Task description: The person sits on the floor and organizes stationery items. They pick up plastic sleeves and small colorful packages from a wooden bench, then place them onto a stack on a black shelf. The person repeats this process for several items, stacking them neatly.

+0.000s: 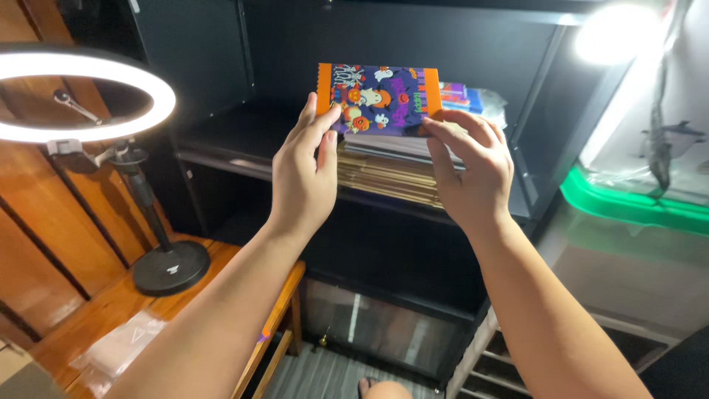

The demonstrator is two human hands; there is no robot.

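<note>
Ring light (74,92) stands lit on the wooden desk (111,310). Left hand (303,174) pinches the purple-and-orange printed packet (378,98) at its left edge; right hand (473,166) pinches its lower right corner. Packet hangs above the shelf stack (391,166). Advisable: keep both grips level and edges square.

Dim room; the ring light (81,92) glares white on the left, a lamp (617,33) blows out top right, shelf (244,133) sunk in shadow.

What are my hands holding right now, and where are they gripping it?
Both hands hold a purple and orange paper bag: left hand at its lower left edge, right hand at its lower right corner.
</note>
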